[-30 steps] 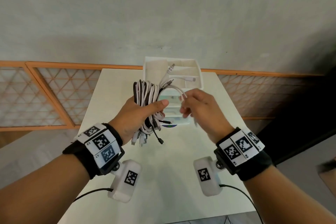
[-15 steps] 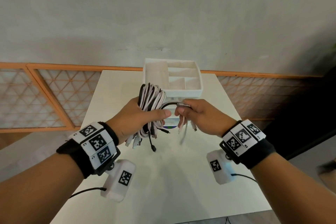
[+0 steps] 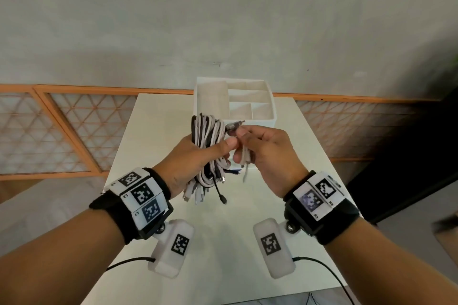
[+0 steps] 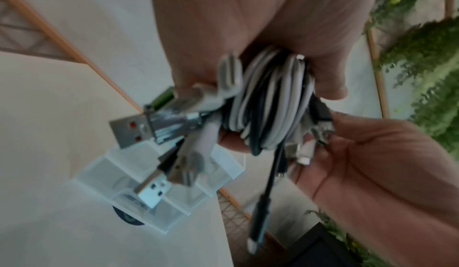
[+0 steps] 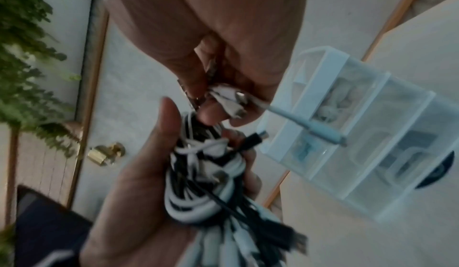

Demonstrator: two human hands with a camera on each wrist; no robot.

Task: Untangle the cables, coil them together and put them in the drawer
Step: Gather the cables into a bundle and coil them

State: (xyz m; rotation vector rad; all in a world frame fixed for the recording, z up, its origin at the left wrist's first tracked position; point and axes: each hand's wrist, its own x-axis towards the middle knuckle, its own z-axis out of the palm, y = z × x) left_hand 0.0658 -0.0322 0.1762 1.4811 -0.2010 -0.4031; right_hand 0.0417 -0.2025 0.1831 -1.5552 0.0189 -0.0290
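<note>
White and black cables (image 3: pixel 209 146) sit coiled in the left hand's (image 3: pixel 190 158) curled grip above the table (image 3: pixel 223 242), near the organizer (image 3: pixel 247 104) at its far edge, while the right hand (image 3: pixel 267 156) pinches loose plug ends that could slip and unravel the coil.

Black wristbands (image 3: pixel 111 208) with white fiducial-tag blocks, white tagged camera pods (image 3: pixel 173 247) beneath, thin black leads.

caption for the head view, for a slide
Left hand grips coiled cables; right hand pinches loose ends.
</note>
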